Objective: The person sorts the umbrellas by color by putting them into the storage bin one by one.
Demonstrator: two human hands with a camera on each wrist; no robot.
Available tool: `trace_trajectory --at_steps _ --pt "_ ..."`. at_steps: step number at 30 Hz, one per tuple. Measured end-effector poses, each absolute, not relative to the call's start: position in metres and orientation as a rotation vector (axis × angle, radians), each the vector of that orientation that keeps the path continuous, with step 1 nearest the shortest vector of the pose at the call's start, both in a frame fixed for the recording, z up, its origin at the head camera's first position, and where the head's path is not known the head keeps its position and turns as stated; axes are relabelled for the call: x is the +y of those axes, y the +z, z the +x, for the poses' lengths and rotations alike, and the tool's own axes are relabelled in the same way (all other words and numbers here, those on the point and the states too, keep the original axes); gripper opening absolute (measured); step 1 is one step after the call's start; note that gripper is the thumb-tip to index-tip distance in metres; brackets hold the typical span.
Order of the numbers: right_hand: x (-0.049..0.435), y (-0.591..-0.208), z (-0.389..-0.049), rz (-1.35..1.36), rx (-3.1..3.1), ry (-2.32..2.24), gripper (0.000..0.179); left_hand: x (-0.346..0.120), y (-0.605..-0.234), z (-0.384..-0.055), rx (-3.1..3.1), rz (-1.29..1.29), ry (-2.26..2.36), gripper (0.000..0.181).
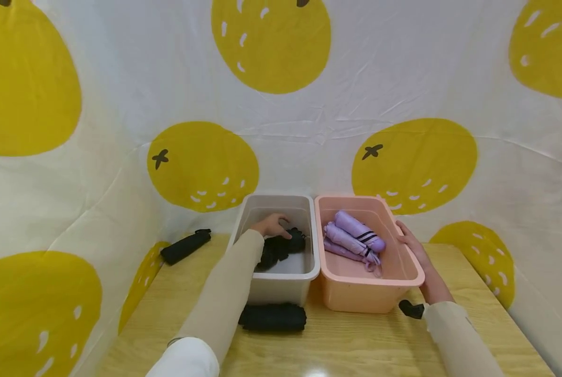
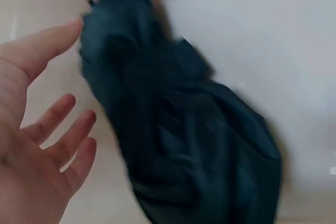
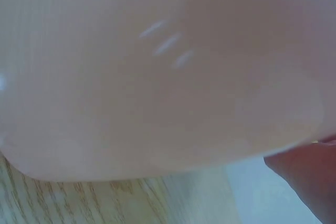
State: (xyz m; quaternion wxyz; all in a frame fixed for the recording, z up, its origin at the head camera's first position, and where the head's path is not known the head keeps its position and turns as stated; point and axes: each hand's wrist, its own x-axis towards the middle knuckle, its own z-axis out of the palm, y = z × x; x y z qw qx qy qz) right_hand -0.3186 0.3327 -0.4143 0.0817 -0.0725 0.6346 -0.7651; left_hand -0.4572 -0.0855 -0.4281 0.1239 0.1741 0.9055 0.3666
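My left hand (image 1: 272, 226) reaches inside the grey bin (image 1: 281, 285), over black folding umbrellas (image 1: 296, 241). In the left wrist view the fingers of this left hand (image 2: 37, 114) are loosely bent and grip nothing. The thumb tip meets or nearly meets the edge of a dark, loosely wrapped umbrella (image 2: 194, 140). On the right, my right hand (image 1: 415, 248) holds the rim of the pink bin (image 1: 361, 296), where several lilac folding umbrellas (image 1: 351, 235) lie. Only part of the right hand (image 3: 310, 177) shows in the right wrist view, beside the bin's wall (image 3: 157, 103).
A black folded umbrella (image 1: 186, 247) lies on the wooden table (image 1: 356, 340) left of the grey bin. Another black umbrella (image 1: 273, 318) lies in front of that bin. A small black object (image 1: 411, 309) sits by my right sleeve. Patterned cloth (image 1: 290, 141) hangs behind the bins.
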Motion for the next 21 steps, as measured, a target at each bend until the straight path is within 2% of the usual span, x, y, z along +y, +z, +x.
trace_trajectory --at_steps 7,10,15,21 --pt "0.345 -0.414 -0.33 -0.271 1.965 -2.29 0.058 -0.064 -0.384 -0.452 2.584 0.631 1.289 0.045" --pt "0.35 -0.413 -0.336 -0.317 1.94 -2.343 0.057 -0.065 -0.359 -0.454 2.557 0.675 1.367 0.044" --pt "0.344 -0.409 -0.337 -0.346 1.814 -2.4 0.059 -0.09 -0.321 -0.453 2.502 0.728 1.406 0.046" --pt "0.328 -0.408 -0.333 -0.322 1.814 -2.376 0.058 -0.134 -0.3 -0.44 2.583 0.78 1.394 0.038"
